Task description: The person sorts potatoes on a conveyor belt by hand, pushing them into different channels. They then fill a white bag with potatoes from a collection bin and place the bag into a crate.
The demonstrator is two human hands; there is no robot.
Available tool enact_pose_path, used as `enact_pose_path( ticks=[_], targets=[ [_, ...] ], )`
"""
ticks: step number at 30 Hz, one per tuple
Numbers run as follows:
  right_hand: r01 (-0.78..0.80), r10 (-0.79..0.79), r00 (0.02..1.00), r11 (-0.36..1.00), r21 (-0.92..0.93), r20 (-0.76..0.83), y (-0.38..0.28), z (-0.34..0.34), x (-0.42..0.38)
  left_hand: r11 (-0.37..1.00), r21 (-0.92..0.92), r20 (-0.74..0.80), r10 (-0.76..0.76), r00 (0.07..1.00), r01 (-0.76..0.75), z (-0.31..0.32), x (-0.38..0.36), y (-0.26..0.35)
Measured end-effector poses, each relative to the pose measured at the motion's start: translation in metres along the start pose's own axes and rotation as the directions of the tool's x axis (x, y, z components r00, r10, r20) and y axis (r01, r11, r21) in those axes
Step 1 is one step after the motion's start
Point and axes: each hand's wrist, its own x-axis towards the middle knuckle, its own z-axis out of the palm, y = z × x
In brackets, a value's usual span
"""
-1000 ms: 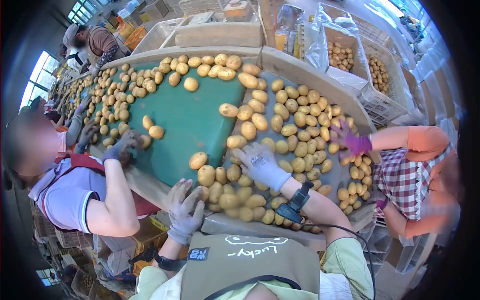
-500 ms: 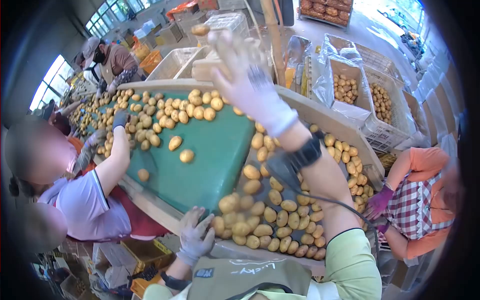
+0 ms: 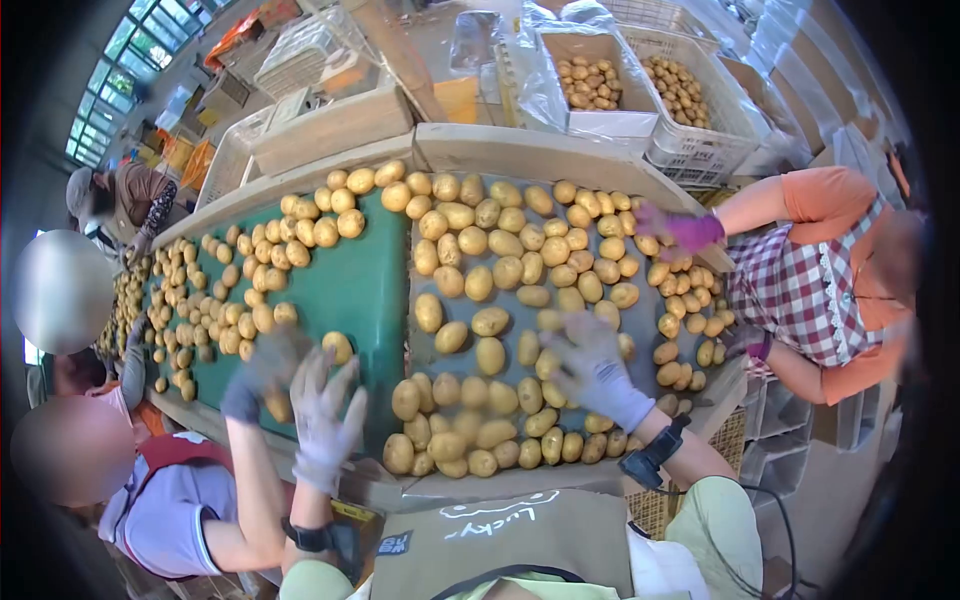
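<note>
Many potatoes (image 3: 505, 270) lie on the grey sorting surface in front of me and on the green conveyor belt (image 3: 350, 285) to its left. My left hand (image 3: 322, 415), in a pale glove, is over the near edge of the green belt with its fingers spread and nothing in it. A single potato (image 3: 338, 347) lies just beyond its fingertips. My right hand (image 3: 593, 368), also gloved, is over the potatoes at the middle right of the grey surface, palm down, fingers apart; any contact under it is hidden.
Beside my left hand is a co-worker's dark-gloved hand (image 3: 262, 375), blurred. A co-worker in a checked apron (image 3: 810, 290) reaches in from the right with purple gloves. A wooden rim (image 3: 530, 148) borders the surface. Beyond it stand a box of potatoes (image 3: 590, 85) and crates.
My right hand has come down from above the far rim to the potatoes. My left hand has lifted and moved left over the belt. The view has shifted right, and the right co-worker's hand reaches further in.
</note>
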Motion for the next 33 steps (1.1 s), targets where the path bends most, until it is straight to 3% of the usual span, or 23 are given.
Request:
enact_pose_path(
  ticks=[1,2,4,6,7,9,10,12,13,14,15,16,17,18,19,20,22,23,27,29,30,32,33],
  targets=[
    [0.188,-0.186,0.982,0.981,0.042,-0.042,-0.017,-0.012,0.010,1.000,0.003,-0.013,-0.016,1.000,0.016,0.003,0.022,0.002],
    [0.180,-0.178,0.983,0.983,0.046,-0.051,-0.005,-0.001,0.017,0.999,0.007,-0.025,-0.031,0.999,0.031,0.007,0.044,0.005],
    [-0.027,0.027,0.998,1.000,0.008,0.064,0.035,0.030,0.037,0.998,-0.019,-0.097,0.050,0.994,-0.052,0.017,0.093,0.011],
    [-0.103,-0.007,0.968,0.898,-0.427,-0.249,0.073,0.018,0.062,0.987,-0.016,-0.148,0.153,0.977,-0.157,0.033,0.143,0.010],
    [-0.101,-0.012,0.967,0.897,-0.430,-0.253,0.084,0.020,0.082,0.984,-0.019,-0.133,0.171,0.976,-0.175,0.042,0.169,0.012],
    [-0.295,0.139,0.861,0.920,-0.257,-0.490,0.092,0.030,0.113,0.976,0.022,-0.094,0.217,0.972,-0.216,0.071,0.217,0.018],
    [-0.293,0.136,0.861,0.921,-0.258,-0.489,0.078,0.036,0.113,0.969,0.067,-0.074,0.243,0.967,-0.238,0.093,0.231,0.019],
    [-0.046,-0.042,0.949,0.962,-0.269,-0.314,0.047,0.048,0.112,0.950,0.168,0.173,0.233,0.957,-0.262,0.142,0.234,0.017],
    [-0.045,-0.045,0.947,0.962,-0.269,-0.317,0.046,0.039,0.117,0.912,0.210,0.245,0.301,0.922,-0.353,0.149,0.223,0.027],
    [0.086,-0.093,0.994,0.990,-0.108,-0.055,0.047,0.021,0.124,0.867,0.243,0.316,0.354,0.880,-0.436,0.154,0.205,0.038],
    [0.166,-0.181,0.963,0.982,0.086,0.202,0.049,0.006,0.133,0.890,0.084,0.397,0.382,0.834,-0.448,0.154,0.189,0.047],
    [0.083,-0.056,0.927,0.995,-0.058,0.371,0.053,-0.001,0.157,0.893,-0.081,0.473,0.425,0.772,-0.442,0.151,0.170,0.056],
    [-0.292,0.248,0.953,0.900,0.322,0.171,0.058,-0.006,0.170,0.837,-0.113,0.546,0.502,0.671,-0.535,0.147,0.149,0.067],
    [-0.145,0.165,0.985,0.951,0.273,-0.052,0.062,-0.009,0.189,0.773,-0.152,0.608,0.565,0.558,-0.616,0.146,0.127,0.077],
    [-0.079,0.093,0.984,0.992,0.096,-0.149,0.077,0.003,0.214,0.753,-0.260,0.559,0.628,0.542,-0.604,0.148,0.102,0.087],
    [-0.068,0.083,0.985,0.993,0.095,-0.154,0.081,0.015,0.229,0.723,-0.359,0.501,0.683,0.531,-0.591,0.150,0.083,0.093],
    [-0.243,0.259,0.944,0.965,-0.098,0.204,0.071,0.025,0.249,0.730,-0.386,0.536,0.675,0.506,-0.565,0.129,0.063,0.095],
    [-0.295,0.311,0.893,0.950,-0.099,0.324,0.065,0.016,0.250,0.734,-0.420,0.570,0.671,0.474,-0.535,0.114,0.055,0.095],
    [-0.054,0.116,0.877,0.988,-0.144,0.467,0.048,0.001,0.204,0.852,-0.392,0.705,0.520,0.482,-0.346,0.060,0.051,0.066],
    [0.141,-0.026,0.923,0.952,-0.273,0.384,0.055,0.033,0.165,0.949,-0.238,0.643,0.314,0.698,-0.207,0.047,0.032,0.053],
    [0.209,-0.146,0.962,0.938,-0.277,0.231,0.049,0.037,0.140,0.948,-0.245,0.646,0.315,0.696,-0.203,0.045,0.019,0.047],
    [0.251,-0.222,0.941,0.964,-0.087,0.255,0.047,0.030,0.113,0.960,-0.198,0.576,0.277,0.769,-0.197,0.043,-0.010,0.040],
    [0.254,-0.225,0.938,0.964,-0.082,0.263,0.047,0.020,0.109,0.963,-0.183,0.566,0.269,0.779,-0.199,0.042,-0.021,0.040]
  ],
)
